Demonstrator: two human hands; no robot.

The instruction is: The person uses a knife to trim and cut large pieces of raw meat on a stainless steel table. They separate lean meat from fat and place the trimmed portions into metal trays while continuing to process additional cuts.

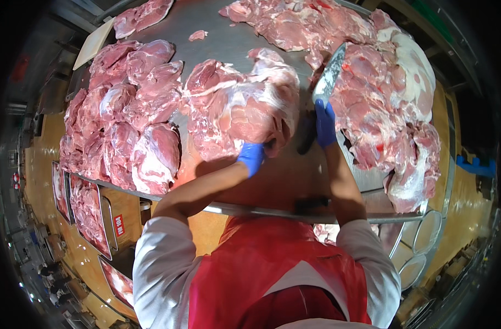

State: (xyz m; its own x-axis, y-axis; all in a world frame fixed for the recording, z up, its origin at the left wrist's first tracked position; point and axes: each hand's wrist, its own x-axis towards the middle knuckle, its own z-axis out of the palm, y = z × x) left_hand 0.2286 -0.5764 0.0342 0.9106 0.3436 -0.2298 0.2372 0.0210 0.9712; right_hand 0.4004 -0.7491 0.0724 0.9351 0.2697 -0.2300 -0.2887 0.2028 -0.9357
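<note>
A large cut of raw pinkish meat [253, 112] with white fat and membrane lies in the middle of the steel table [234, 183]. At its near edge is my left hand [252, 157] in a blue glove, closed on the meat, its fingertips tucked out of sight. To the right of this cut, my blue-gloved right hand [325, 122] is wrapped round the handle of a knife [331, 74]. The broad blade points away from me, over the edge of the right-hand meat pile, smeared with whitish residue. Most of the handle is hidden in the glove.
Piles of meat cover the table's left side [119, 109] and its right and far right [371, 93]. A small scrap [198, 35] lies at the back. A pale board [93, 44] sits at the far left edge. Metal trays of meat [90, 214] stand below on the left.
</note>
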